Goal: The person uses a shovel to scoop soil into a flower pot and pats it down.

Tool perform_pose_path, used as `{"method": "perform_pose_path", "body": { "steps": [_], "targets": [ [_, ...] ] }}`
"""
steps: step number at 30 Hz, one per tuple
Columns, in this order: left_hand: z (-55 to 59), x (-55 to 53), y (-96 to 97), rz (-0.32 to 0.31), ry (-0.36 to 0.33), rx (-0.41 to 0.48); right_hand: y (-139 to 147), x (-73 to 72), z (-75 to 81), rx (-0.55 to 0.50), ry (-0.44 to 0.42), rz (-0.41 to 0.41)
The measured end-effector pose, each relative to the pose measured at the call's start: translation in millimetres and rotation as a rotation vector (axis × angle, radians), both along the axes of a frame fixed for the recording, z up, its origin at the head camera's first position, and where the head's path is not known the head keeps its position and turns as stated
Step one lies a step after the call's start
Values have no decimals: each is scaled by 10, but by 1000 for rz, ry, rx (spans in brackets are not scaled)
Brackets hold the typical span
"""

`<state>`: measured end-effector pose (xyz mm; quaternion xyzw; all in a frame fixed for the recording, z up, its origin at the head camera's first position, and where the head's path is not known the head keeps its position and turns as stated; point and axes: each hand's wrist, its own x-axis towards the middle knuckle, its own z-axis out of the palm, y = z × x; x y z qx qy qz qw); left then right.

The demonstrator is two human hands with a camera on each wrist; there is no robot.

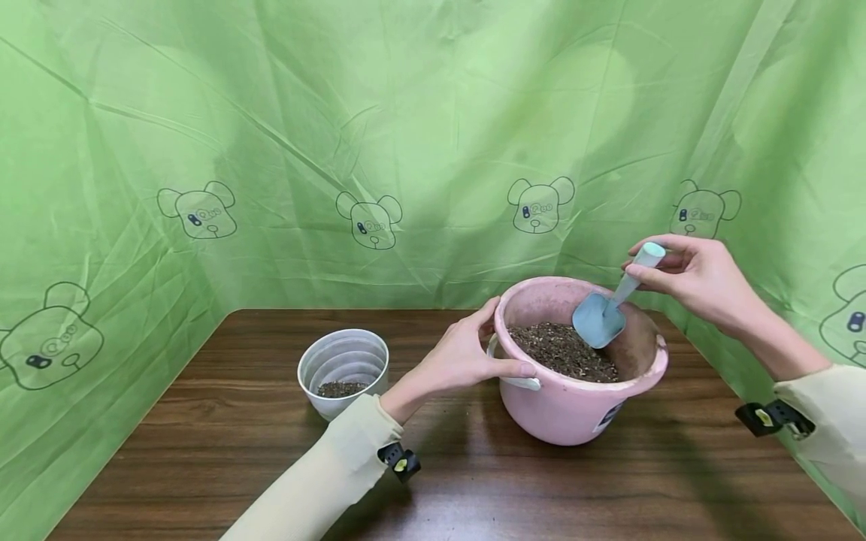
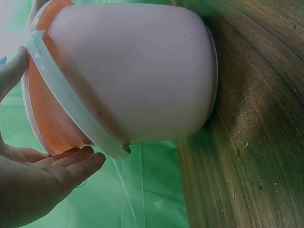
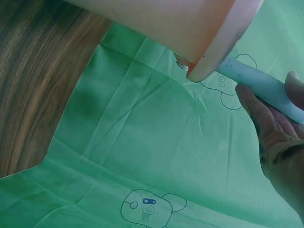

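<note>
Right fingers pinch a blue scoop (image 1: 609,312) inside the pink bucket (image 1: 561,413).
The right hand (image 1: 707,282) reaches in from two o'clock, its thumb and fingers closed about the scoop's handle, the blade tilted down over dark soil (image 1: 564,349); whether it touches the soil, I cannot tell. The left hand (image 1: 456,361) sits at the bucket's nine o'clock, thumb and fingers spread wide and touching the rim, near the pale carrying handle (image 2: 76,95). The bucket stands upright on the bench (image 1: 460,481); farther out at nine o'clock is a white pot (image 1: 328,406) with a little soil inside.
</note>
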<state>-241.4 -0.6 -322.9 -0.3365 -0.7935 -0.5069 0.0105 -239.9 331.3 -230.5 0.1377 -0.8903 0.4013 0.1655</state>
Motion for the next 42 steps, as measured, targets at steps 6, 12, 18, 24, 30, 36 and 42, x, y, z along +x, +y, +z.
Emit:
{"method": "perform_pose_path", "body": {
  "steps": [6, 12, 18, 24, 30, 36, 42],
  "targets": [
    [-8, 2, 5, 12, 1, -15, -54, -33, -27, 28, -35, 16],
    [-8, -3, 10, 22, 2, -22, -197, -53, -38, 27, -78, 84],
    [-12, -5, 13, 28, -11, -20, -274, -22, 18, 59, -46, 136],
    [-15, 9, 7, 39, -26, -42, -270, 13, 66, 134, 32, 146],
    [-18, 0, 13, 20, -29, -18, -247, -87, -99, 181, -30, 145],
    [-27, -2, 38, -4, -18, 1, -225, -87, -192, 79, -139, 153],
    [-3, -1, 14, 8, -39, -2, -264, -44, -153, 14, -190, 87]
  ]
}}
